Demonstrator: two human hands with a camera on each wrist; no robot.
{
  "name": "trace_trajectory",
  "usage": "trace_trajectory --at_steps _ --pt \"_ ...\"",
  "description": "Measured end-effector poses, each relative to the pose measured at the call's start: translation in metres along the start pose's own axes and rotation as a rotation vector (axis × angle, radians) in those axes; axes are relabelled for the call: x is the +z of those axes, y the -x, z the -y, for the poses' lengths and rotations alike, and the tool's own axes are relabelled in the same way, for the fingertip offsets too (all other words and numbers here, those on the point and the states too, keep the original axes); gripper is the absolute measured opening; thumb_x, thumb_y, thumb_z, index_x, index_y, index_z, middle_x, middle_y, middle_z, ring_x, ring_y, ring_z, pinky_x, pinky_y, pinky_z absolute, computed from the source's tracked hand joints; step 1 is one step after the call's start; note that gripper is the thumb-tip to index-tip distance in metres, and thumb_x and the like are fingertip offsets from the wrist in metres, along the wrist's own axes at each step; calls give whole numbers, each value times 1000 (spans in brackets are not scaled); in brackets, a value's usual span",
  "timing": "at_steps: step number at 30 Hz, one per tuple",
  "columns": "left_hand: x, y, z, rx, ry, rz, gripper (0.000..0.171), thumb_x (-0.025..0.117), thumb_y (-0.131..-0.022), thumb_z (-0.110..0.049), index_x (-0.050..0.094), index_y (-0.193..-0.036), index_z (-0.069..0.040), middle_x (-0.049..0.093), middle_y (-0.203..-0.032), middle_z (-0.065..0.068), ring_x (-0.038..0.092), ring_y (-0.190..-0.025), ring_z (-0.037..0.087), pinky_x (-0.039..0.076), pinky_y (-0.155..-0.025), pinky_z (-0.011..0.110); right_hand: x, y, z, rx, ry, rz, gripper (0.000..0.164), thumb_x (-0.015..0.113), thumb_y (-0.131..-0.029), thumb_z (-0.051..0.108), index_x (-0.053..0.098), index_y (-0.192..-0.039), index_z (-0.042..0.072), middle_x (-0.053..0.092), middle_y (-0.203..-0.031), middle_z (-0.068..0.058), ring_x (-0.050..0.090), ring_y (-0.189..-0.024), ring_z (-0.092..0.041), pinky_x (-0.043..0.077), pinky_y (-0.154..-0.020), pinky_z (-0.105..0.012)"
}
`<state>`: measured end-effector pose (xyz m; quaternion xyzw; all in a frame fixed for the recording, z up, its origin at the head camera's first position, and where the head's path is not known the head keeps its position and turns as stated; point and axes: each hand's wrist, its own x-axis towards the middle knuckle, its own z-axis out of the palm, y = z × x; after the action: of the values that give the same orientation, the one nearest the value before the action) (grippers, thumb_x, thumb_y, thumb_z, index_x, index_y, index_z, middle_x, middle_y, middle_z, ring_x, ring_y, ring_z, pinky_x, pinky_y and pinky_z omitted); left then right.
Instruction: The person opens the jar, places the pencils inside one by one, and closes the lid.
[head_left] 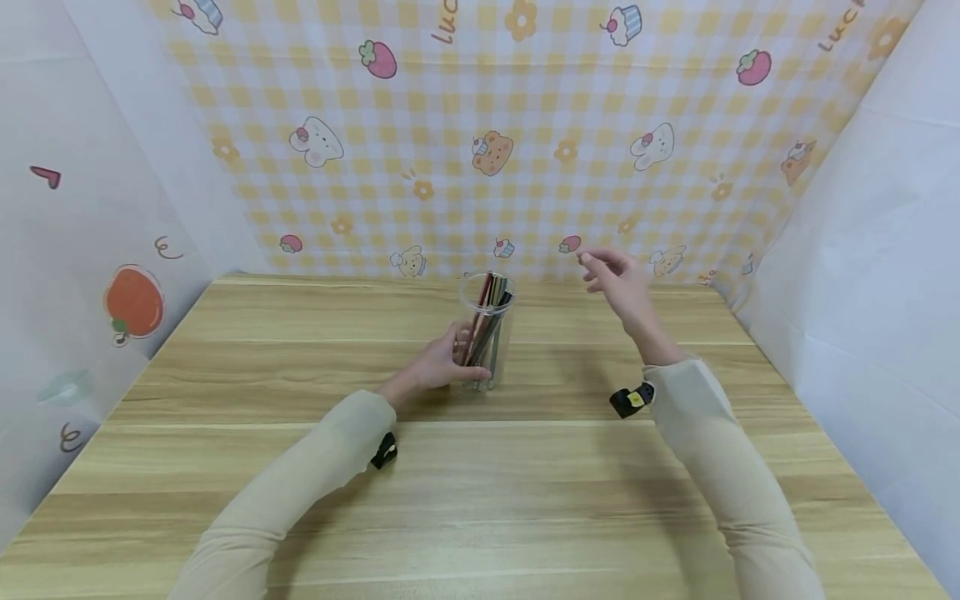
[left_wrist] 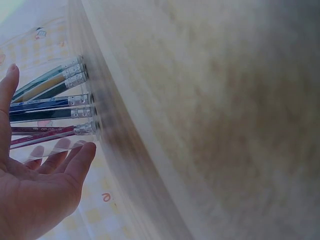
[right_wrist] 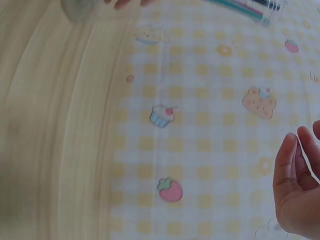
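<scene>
A clear cylindrical cup stands on the table, holding several pencils that lean inside it. My left hand grips its lower part from the left, thumb across the near side and fingers round the far side. The left wrist view shows metal ferrules on the pencils' lower ends, close to the tabletop. Raised to the right of the cup, my right hand has loosely bent fingers and holds nothing. In the right wrist view it hangs in front of the patterned cloth, apart from the cup at the top.
The wood-grain table reaches back to a yellow checked cloth with printed cartoons. White cloth walls flank both sides. Black camera straps sit at both wrists, over light sleeves.
</scene>
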<state>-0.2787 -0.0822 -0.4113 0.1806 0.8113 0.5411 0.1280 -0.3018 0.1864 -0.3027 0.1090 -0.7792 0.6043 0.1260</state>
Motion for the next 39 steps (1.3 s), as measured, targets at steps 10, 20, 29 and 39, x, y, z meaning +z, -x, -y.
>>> trace_trajectory --at_steps 10,20,29,39 --pt "0 2 -2 -23 -21 -5 84 77 -67 -25 26 -132 -11 40 -129 16 41 -115 27 32 -95 43 -42 4 -31 -12 -117 -84 23 59 -86 18 62 -99 -1 62 -85 -2 54 -69 -14 49 -58 -20" --pt "-1 0 0 -27 -36 -5 86 77 -66 -30 26 -132 -13 40 -130 14 40 -115 26 32 -95 43 -92 4 -75 -36 -264 -85 22 64 -82 14 65 -100 2 64 -83 -6 57 -67 -13 50 -59 -21" --pt "-1 0 1 -25 -39 -5 85 78 -65 -30 27 -132 -13 40 -129 15 40 -115 27 32 -95 43 -116 27 -80 -15 -286 -111 12 59 -84 6 64 -94 0 64 -78 -3 59 -65 -12 50 -60 -19" --pt "-1 0 0 -18 -34 -5 83 77 -67 -27 27 -132 -12 41 -129 16 40 -115 27 31 -96 43 -184 10 -206 -5 -208 -185 32 65 -81 14 58 -108 -3 63 -92 -14 61 -77 -20 51 -66 -25"
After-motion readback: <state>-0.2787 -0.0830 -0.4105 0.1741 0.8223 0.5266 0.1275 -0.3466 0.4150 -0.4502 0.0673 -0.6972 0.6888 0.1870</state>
